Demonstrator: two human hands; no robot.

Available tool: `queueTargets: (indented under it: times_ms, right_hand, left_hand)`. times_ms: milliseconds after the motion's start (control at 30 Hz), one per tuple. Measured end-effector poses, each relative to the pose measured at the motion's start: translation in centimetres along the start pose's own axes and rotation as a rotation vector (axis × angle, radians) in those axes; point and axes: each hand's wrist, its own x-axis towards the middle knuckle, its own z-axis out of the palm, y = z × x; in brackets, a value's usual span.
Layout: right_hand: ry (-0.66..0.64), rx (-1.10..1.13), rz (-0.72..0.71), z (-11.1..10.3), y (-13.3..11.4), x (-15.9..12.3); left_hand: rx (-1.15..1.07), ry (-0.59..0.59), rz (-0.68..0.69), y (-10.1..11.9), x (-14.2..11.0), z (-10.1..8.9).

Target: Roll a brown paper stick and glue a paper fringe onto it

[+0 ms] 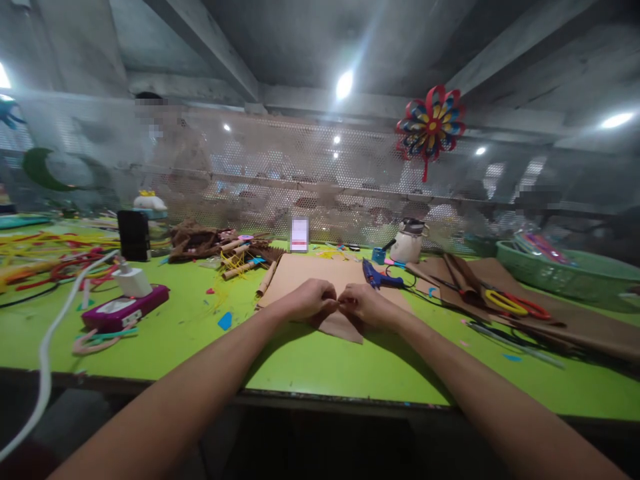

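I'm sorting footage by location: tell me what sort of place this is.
Probably a craft workshop, judging by the blue glue gun, the brown paper and the multicoloured flower decoration above the green table.

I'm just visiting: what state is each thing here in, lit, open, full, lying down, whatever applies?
Sheet: spread on the table, partly covered by the hands
Left hand: fingers curled at the sheet
Right hand: fingers curled at the sheet
Glue gun: lying down; hot or cold, can't tell
Scissors: lying down, blades unclear
Phone: upright, screen lit
Charger: plugged into the purple strip
Basket: holding things
Ceiling light: on
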Motion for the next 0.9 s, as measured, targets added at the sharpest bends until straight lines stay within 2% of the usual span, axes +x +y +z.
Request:
queueTargets:
  times_ms: [267,500,667,900]
  right_hand:
    - [0.013,-0.142,-0.114,0.3,0.9,0.1]
    - [-0.007,-0.190,-0.096,0.5,0.3,0.5]
    - [-0.011,-0.183,-0.081,0.8,0.3,0.9]
    - [-0.020,-0.184,-0.058,0.8,0.6,0.8]
  left_hand:
    - [0.066,0.040,-0.012,-2.1,0.5,0.1]
    - [0.140,-0.004,0.029,-1.8,1.0,0.4]
    - [0.145,0.015,0.087,-1.6,1.4,0.9]
    - [0.100,-0.014,-0.012,-1.3,1.0,0.2]
